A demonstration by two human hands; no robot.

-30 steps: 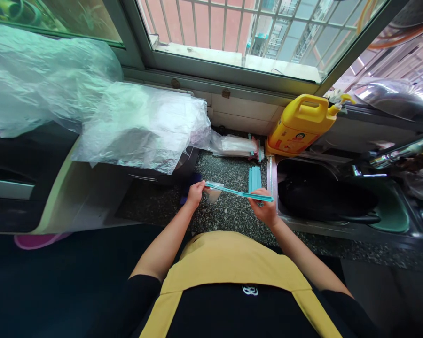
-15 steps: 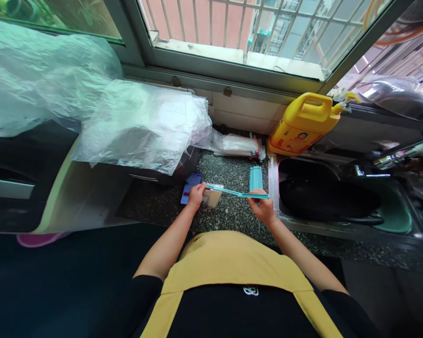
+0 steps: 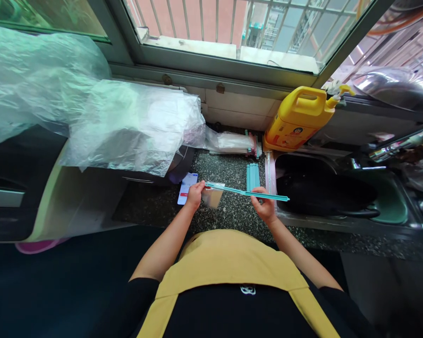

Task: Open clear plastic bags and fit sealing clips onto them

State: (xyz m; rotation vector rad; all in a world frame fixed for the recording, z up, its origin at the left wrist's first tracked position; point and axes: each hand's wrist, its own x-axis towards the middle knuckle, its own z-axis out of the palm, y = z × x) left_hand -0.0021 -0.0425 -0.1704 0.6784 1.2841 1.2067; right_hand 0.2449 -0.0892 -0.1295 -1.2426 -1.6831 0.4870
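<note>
A long thin teal bag-sealing rod (image 3: 232, 190) stretches between my hands above the counter. My left hand (image 3: 195, 195) pinches its left end, where the edge of a small clear bag (image 3: 214, 199) with something brownish in it hangs from the rod. Thumb and fingers of my right hand (image 3: 264, 206) close on the rod near its middle. The rod's right part sticks out past those fingers, over the sink's rim. Behind my right hand, several teal rods (image 3: 253, 176) lie side by side on the counter. Beside my left hand lies a phone (image 3: 187, 188) with a lit screen.
A black pan (image 3: 327, 195) sits in the sink (image 3: 396, 197) at the right. Behind it stands a yellow pump jug (image 3: 298, 119). At the back lies a clear packet of rods (image 3: 234, 143). Plastic sheeting (image 3: 134, 124) covers an appliance on the left.
The rod's right end now reaches further right past my right hand. The phone's screen, dark blue before, shows bright. My view has shifted slightly. Both hands keep their grip.
</note>
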